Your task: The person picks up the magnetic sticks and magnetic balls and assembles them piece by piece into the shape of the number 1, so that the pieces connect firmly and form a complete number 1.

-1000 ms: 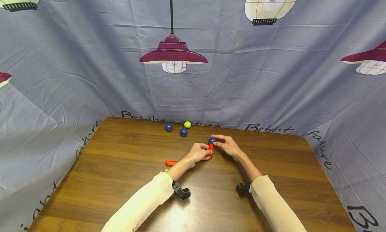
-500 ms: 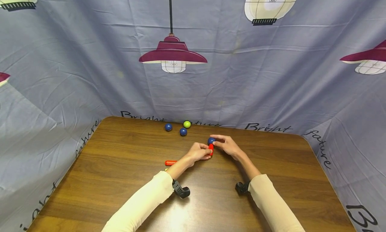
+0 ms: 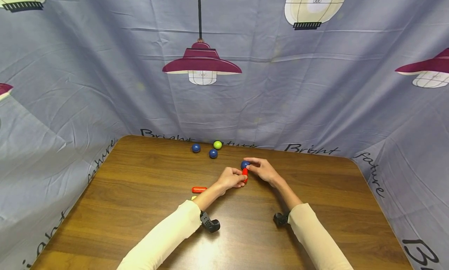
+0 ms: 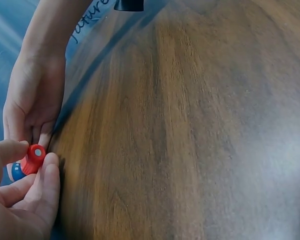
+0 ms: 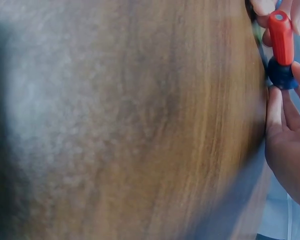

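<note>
My left hand (image 3: pixel 230 179) pinches a red ribbed rod (image 3: pixel 244 177) between thumb and fingers, above the middle of the table. At the rod's far end sits a dark blue ball (image 3: pixel 244 164), which my right hand (image 3: pixel 265 171) holds between its thumb and fingers. In the right wrist view the red rod (image 5: pixel 282 42) stands end-on against the blue ball (image 5: pixel 281 76), and the two touch. A pale round spot marks the rod's free end, seen in the left wrist view on the red rod (image 4: pixel 34 157).
Farther back lie a blue ball (image 3: pixel 196 148), another blue ball (image 3: pixel 213 153) and a lime green ball (image 3: pixel 218 145). A second red rod (image 3: pixel 198 189) and a yellow piece (image 3: pixel 194 198) lie beside my left forearm, which partly hides them. Patterned cloth (image 3: pixel 210 106) hangs behind the table.
The rod and ball have shifted very slightly toward me along with both hands. Each hand keeps its hold, and the loose pieces have stayed put.
</note>
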Demonstrator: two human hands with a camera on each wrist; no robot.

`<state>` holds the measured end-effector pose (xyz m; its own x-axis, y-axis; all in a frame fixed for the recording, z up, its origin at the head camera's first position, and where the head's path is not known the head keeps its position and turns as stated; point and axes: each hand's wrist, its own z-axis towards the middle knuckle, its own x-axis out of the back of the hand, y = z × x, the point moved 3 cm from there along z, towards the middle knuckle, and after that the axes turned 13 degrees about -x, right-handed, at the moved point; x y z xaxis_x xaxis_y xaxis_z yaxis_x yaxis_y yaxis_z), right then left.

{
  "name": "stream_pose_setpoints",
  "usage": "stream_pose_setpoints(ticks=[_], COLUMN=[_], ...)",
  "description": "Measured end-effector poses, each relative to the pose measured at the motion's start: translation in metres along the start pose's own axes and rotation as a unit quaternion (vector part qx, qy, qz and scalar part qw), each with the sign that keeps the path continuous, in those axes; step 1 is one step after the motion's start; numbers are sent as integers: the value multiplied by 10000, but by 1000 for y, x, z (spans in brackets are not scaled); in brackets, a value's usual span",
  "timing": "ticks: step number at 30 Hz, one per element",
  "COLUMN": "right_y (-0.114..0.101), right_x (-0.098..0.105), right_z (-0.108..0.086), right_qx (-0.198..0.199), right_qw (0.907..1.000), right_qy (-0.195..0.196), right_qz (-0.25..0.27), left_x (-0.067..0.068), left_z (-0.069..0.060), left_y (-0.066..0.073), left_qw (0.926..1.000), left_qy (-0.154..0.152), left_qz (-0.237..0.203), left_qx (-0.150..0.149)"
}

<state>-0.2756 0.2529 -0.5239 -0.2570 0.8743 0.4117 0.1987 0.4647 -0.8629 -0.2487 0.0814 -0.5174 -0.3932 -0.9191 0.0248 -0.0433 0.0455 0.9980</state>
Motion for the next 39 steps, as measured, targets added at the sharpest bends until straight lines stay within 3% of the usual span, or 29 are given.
stream_pose_setpoints(ticks=[5,10,13,18,22,26,29,39], right_y=[0,1,2,2,-14,-14,1,-1], right_x=[-1,1,3,3,2,1,2,1], right_z=[1,0,-1,0,-13,-11,0,-2], right_qx=[110,63,67,194,134,52,6,-13], right_qw=[9998,9999,9998,9995,9997,9998,9998,9999], right_qy=[-98,7,65,21,-91,-73,-17,-31], right_qz=[126,126,150,252,208,155,183,117], left_x=[7,27,42,65,78,90,95,102], left_z=[-6,-8,-6,-7,-7,-2,2,15], left_y=[4,17,23,24,17,12,13,12], left_qw=[9994,9971,9931,9755,9630,9498,9459,9377], left_qy=[-244,-310,-28,777,1407,1888,2011,1744], left_qz=[248,658,1074,1856,1967,2056,2081,2610], left_qx=[-32,-206,-476,-892,-1192,-1416,-1465,-1491])
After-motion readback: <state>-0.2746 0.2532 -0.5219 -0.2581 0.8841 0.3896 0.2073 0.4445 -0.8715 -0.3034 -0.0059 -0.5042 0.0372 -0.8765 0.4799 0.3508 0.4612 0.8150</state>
